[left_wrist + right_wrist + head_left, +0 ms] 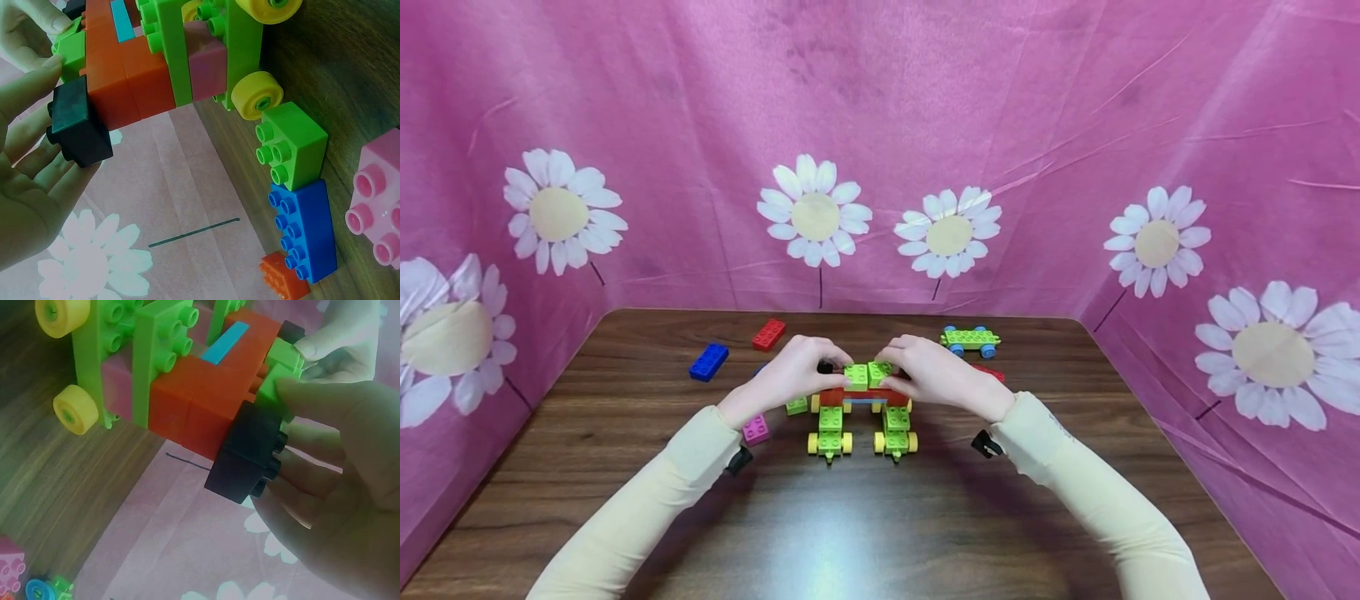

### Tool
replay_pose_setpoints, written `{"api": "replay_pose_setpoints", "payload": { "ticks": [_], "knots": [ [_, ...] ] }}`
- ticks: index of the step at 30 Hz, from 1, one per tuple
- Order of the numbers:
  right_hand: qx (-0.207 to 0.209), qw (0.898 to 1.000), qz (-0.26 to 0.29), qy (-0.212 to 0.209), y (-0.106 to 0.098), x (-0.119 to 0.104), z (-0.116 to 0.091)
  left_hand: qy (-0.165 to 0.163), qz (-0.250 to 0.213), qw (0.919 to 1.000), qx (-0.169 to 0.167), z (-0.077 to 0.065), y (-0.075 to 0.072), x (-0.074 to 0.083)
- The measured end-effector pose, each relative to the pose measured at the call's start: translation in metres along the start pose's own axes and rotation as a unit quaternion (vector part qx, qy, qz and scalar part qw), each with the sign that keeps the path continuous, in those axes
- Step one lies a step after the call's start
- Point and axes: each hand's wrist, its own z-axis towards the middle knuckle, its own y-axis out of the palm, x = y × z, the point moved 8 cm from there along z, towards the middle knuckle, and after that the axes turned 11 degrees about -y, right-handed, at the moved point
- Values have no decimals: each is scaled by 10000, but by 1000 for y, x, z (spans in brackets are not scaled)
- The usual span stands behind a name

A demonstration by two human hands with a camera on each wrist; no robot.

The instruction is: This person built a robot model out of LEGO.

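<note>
In the middle of the table stands a toy-brick build with red-orange bricks [115,81] over two green wheeled bases [830,442] with yellow wheels. Two light green bricks [855,377] sit side by side on its top, with a black brick [81,125] at one end and a second black brick [247,453] at the other. My left hand [793,371] pinches the left green brick, its other fingers behind the black brick. From the other side, my right hand [936,371] pinches the right green brick [877,373]. Both fingertips partly hide the bricks.
Left of the build lie a blue brick [709,362], a red brick [769,334], a pink brick [756,429] and a small green brick [797,406]. A green wheeled base [970,339] with blue wheels stands back right, near a partly hidden red piece [992,372]. Pink flowered cloth surrounds the table.
</note>
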Motion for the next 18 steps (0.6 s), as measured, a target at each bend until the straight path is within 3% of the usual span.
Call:
{"api": "replay_pose_setpoints", "payload": {
  "ticks": [18],
  "knots": [
    [-9, 9999, -150, -9, 3, -8, 1, -7, 92, 10000, 28, 0, 1, 2]
  ]
}}
